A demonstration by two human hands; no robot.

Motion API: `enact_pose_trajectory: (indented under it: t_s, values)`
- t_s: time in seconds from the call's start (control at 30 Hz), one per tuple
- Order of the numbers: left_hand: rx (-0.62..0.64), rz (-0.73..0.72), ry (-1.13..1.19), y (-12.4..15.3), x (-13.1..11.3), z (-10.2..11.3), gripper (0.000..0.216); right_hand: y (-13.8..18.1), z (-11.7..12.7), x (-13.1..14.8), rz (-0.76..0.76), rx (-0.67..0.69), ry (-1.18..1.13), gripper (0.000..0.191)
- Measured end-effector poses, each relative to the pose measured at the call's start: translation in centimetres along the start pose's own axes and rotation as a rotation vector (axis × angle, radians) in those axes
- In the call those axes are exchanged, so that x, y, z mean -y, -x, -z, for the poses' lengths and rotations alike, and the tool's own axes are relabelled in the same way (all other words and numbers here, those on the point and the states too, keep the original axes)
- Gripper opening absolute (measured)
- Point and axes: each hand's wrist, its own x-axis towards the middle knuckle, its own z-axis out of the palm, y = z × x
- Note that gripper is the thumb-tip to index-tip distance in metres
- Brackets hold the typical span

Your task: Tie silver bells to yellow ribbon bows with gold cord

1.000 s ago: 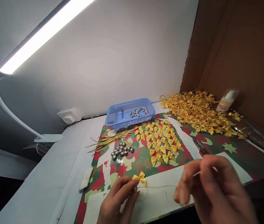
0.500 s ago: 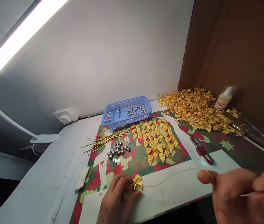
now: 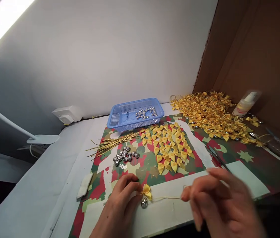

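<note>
My left hand pinches a small yellow ribbon bow near the front of the patterned mat. A silver bell hangs just under the bow. A thin gold thread runs from the bow to my right hand, whose fingertips pinch its far end. The right hand is blurred by motion. Loose yellow bows lie spread on the mat beyond my hands, with a cluster of silver bells and a bundle of gold threads to their left.
A blue plastic basket with more bells stands at the back. A large heap of finished gold bows and a small bottle sit at the right by a cardboard wall. Scissors lie on the mat. A lamp base is left.
My right hand has swung back in from the far right toward the bow, shortening the stretch of thread. The bell now hangs visibly below the bow. My left hand stays put.
</note>
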Motion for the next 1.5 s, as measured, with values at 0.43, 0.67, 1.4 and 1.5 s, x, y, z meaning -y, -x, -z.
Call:
enact_pose_trajectory:
  t_s: [0.43,0.67,1.4,1.5]
  values:
    - [0.112,0.19,0.343,0.3,-1.5,1.5,0.011,1.8,-1.8,-6.9,0.142,0.466,0.428,0.02]
    - [0.01,0.451,0.685,0.7,-1.3,1.0,0.017,2.6,-2.2,-6.5,0.146,0.397,0.536,0.023]
    - [-0.091,0.568,0.769,0.5,-2.5,0.8,0.01,2.5,-2.5,-5.8,0.148,0.404,0.6,0.026]
    - [-0.108,0.581,0.764,0.5,-2.8,0.6,0.01,2.5,-2.5,-5.9,0.145,0.398,0.61,0.026]
